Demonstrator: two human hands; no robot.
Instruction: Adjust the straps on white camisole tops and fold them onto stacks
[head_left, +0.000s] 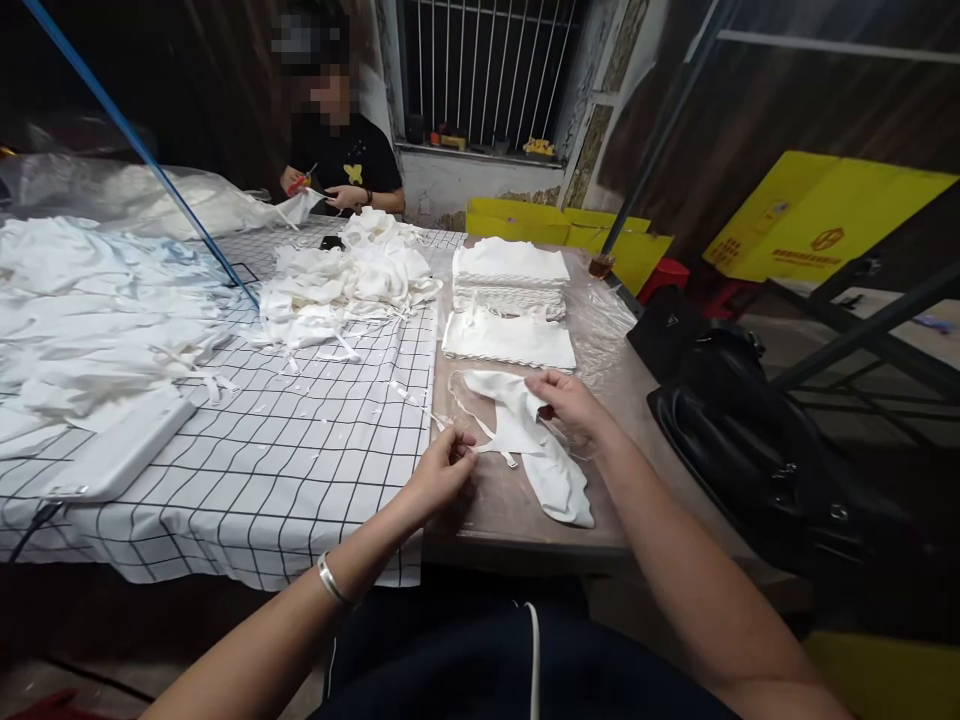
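**Thin strap could slip or snag**

I have the left hand [442, 470] with fingers pinched shut on a thin strap [491, 440], and the right hand [570, 405] with fingers closed on the top edge of the white garment [544, 460], which lies between both hands on the surface [517, 510]. My worry: the strap looks slight, so a hard pull could tear it free. The garment's lower end lies near the surface's edge and could slide off. Folded stacks [510, 340] sit just beyond the right fingers.
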